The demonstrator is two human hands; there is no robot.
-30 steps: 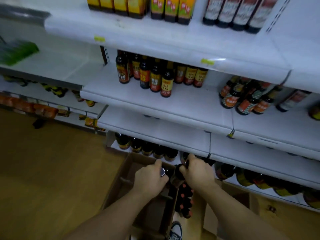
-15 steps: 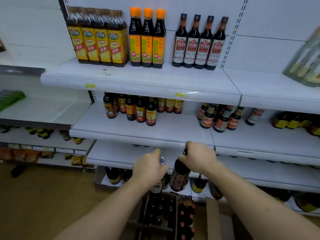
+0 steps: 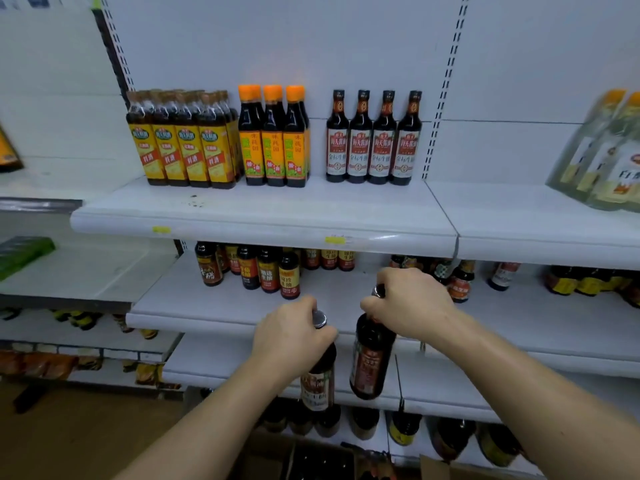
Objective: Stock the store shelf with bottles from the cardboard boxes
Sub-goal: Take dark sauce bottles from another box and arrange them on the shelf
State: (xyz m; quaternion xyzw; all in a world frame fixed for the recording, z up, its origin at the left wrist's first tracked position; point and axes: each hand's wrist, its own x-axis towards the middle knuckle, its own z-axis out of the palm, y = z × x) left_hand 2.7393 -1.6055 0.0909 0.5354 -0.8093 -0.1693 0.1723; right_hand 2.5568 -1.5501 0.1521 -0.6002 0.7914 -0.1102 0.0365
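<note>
Two dark glass bottles, both lifted off any surface, in the air in front of the lower shelf edges.

Left bottle [image 3: 319, 379]: gripped round the neck by the left hand [image 3: 291, 337], fingers curled tight about it. Silver cap [image 3: 319, 319] visible above the knuckles. Body close to upright, red-and-white label towards the camera.

Right bottle [image 3: 370, 358]: gripped at the neck by the right hand [image 3: 405, 306], fingers wrapped closed. Cap [image 3: 379, 291] just showing at the thumb side. Body tilted slightly, base towards the left bottle. Just beside the left bottle, not touching it, and a little higher.

Behind the hands: middle shelf [image 3: 207, 306], with a cluster of small dark bottles [image 3: 263, 268] at its rear left and more small bottles [image 3: 460, 282] at the rear right.

Above: top shelf [image 3: 263, 216], front part bare. At the back, left to right: yellow-labelled bottles [image 3: 183, 143], three orange-capped bottles [image 3: 273, 136], four red-labelled bottles [image 3: 374, 140] of the same look as the held pair. Pale bottles [image 3: 606, 150] on the next bay, far right, blurred.

Below: bottom-shelf bottles [image 3: 401, 427], in shadow. Open cardboard box [image 3: 266, 459] on the floor under the forearms, dark bottle tops inside, detail too blurred to count. Second cardboard flap [image 3: 434, 467] to its right.
</note>
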